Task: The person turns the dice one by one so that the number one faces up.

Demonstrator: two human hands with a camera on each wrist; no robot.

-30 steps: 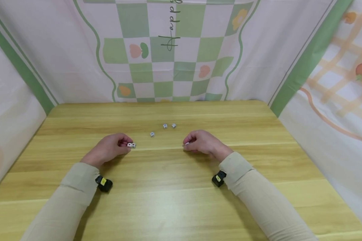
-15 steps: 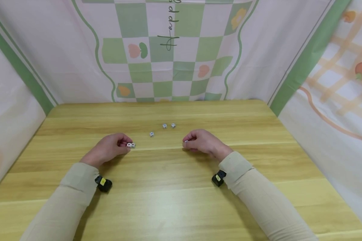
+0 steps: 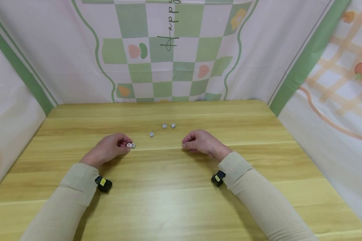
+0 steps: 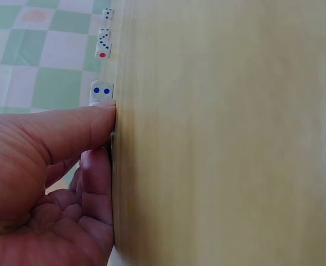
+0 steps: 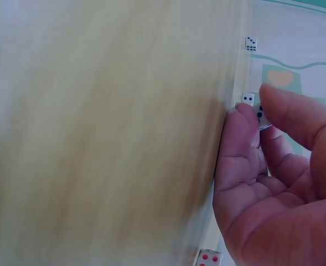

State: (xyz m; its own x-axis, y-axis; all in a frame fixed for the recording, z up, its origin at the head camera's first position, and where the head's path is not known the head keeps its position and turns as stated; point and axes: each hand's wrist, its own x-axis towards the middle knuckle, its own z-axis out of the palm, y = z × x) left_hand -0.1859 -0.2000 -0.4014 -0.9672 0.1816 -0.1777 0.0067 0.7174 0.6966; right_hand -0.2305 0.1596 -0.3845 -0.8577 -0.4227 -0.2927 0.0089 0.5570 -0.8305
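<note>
Left grip is pinching one of two side-by-side dice on the desk, right grip pinches another die, and three loose dice sit farther back between them.

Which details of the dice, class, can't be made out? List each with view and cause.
Head: die in the right hand, pips hidden by its fingers.
Head: far pair's right die, pips too small to read.
Left wrist: palm-side die in the left hand, mostly hidden by thumb.
Right wrist: red-pipped die, lower part cut off by bottom edge.
</note>
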